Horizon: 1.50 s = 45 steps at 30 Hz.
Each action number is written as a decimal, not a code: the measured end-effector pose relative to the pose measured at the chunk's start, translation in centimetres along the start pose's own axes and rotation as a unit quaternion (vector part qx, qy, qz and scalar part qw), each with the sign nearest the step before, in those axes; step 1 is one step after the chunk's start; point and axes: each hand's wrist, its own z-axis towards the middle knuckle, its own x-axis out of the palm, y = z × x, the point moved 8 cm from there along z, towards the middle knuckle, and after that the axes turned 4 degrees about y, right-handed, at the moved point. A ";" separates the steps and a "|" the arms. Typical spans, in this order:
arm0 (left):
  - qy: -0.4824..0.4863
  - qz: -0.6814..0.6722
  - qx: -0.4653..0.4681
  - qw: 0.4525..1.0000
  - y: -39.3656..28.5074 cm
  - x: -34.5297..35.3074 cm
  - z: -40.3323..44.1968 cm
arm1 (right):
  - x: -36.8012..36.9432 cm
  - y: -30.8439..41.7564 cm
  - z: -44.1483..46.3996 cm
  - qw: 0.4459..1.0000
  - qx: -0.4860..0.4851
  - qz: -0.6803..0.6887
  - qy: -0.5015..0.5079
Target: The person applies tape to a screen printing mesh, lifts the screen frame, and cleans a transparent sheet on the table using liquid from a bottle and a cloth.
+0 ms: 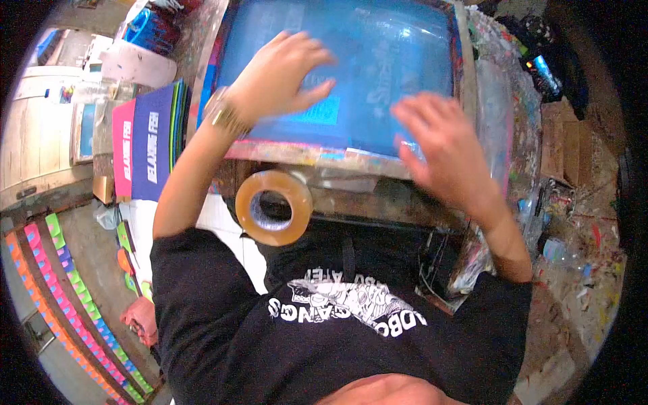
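A blue mesh screen [351, 74] with faint lettering fills a worn wooden frame [324, 154] in front of me. Over its left part is my left hand [287, 74], thumb and fingers apart, with a metal-banded watch or bracelet [228, 116] at the wrist. My right hand [439, 142] hovers at the screen's right side near its front edge, fingers spread and slightly smeared by motion. Neither hand shows anything in its grasp; whether they touch the mesh I cannot tell. A brown roll of clear packing tape [302, 206] sits by the frame's front edge, close to my body.
Pink and purple printed sheets [145, 138] stand at the left, below a white bucket [138, 64]. Rows of small colored pieces [74, 297] line the lower left. A cardboard piece [565, 142] and a plastic bottle [555, 250] lie on the paint-spotted floor at right.
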 end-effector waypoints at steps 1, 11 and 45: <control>0.001 -0.001 -0.033 0.999 -2.4 -1.4 -3.9 | 0.5 2.5 -1.5 0.997 0.008 0.070 0.010; 0.021 -0.066 -0.222 0.973 -12.8 4.8 -21.2 | 9.9 10.7 -3.1 0.983 -0.038 0.180 -0.023; -0.033 0.189 0.108 0.976 -20.3 -20.8 -17.7 | -6.3 -4.5 -29.1 0.897 0.225 0.212 -0.317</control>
